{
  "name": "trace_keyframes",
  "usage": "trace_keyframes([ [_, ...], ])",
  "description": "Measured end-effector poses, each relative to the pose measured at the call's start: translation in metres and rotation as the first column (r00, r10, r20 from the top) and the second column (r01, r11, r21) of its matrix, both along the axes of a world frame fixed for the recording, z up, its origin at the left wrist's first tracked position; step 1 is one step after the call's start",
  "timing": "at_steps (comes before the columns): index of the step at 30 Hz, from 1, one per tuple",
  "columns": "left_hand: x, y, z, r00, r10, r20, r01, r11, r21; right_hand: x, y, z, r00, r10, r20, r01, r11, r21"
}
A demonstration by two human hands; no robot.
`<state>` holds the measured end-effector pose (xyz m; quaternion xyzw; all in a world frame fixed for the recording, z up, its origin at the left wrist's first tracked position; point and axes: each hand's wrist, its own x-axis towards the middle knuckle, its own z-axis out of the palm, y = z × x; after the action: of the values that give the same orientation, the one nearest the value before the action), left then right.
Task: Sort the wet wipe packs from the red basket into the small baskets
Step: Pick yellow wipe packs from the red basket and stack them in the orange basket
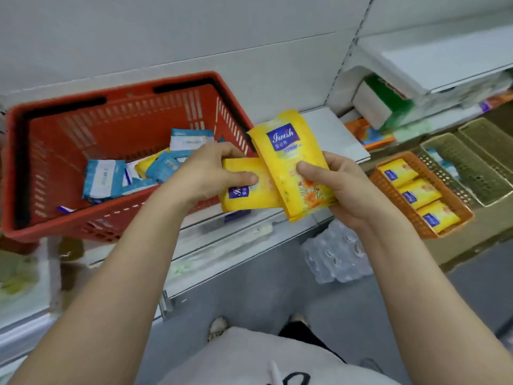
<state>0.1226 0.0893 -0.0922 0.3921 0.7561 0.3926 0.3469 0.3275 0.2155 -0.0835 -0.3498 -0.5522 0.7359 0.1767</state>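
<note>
- Head view, far left: the red basket (69, 126) sits tilted on the white shelf (333, 129), its black handles folded along the rim. Inside lie several blue-and-white wipe packs (102, 179), jumbled, with one yellow pack (147, 163) partly buried among them.
- Just right of the basket's near corner, the left hand (205, 173) grips a yellow pack lying flat (249, 190); the thumb presses on its top face and the fingers curl round its far edge.
- Overlapping that pack's right end is an upright yellow pack (288, 159), its blue label at the top and orange flowers printed near the bottom. The right hand (347, 187) holds it, thumb on the front face and fingers wrapped behind.
- Both held packs hover over the shelf's front edge, between the red basket and the small baskets.
- Right of the hands, an orange small basket (416, 218) holds three yellow packs in a row (419, 195).
- Beyond it stand olive-green small baskets (472, 173); something blue shows in the nearest one, too blurred to identify.
- Lower down, between the forearms, a clear-wrapped bundle (336, 254) rests on the floor.
</note>
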Motion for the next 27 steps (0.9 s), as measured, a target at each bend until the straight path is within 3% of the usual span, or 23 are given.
trace_keyframes([
  [4, 0.067, 0.053, -0.006, 0.971, -0.060, 0.231, 0.060, 0.998, 0.009, 0.071, 0.028, -0.005, 0.996, -0.088, -0.014, 0.088, 0.996, -0.001],
  [10, 0.175, 0.141, -0.038, 0.938, 0.069, 0.339, -0.067, 0.998, -0.017, 0.214, 0.109, -0.024, 0.937, -0.347, 0.031, 0.347, 0.938, 0.003],
  [14, 0.240, 0.194, -0.058, 0.886, 0.181, 0.426, -0.173, 0.983, -0.058, 0.297, 0.171, -0.041, 0.902, -0.405, 0.150, 0.405, 0.914, 0.032],
  [22, 0.271, 0.268, -0.084, 0.852, 0.327, 0.409, -0.309, 0.944, -0.111, 0.341, 0.296, -0.074, 0.844, -0.465, 0.268, 0.453, 0.885, 0.107],
  [27, 0.249, 0.329, -0.113, 0.850, 0.366, 0.378, -0.339, 0.930, -0.139, 0.335, 0.365, -0.094, 0.829, -0.388, 0.402, 0.338, 0.921, 0.192],
])
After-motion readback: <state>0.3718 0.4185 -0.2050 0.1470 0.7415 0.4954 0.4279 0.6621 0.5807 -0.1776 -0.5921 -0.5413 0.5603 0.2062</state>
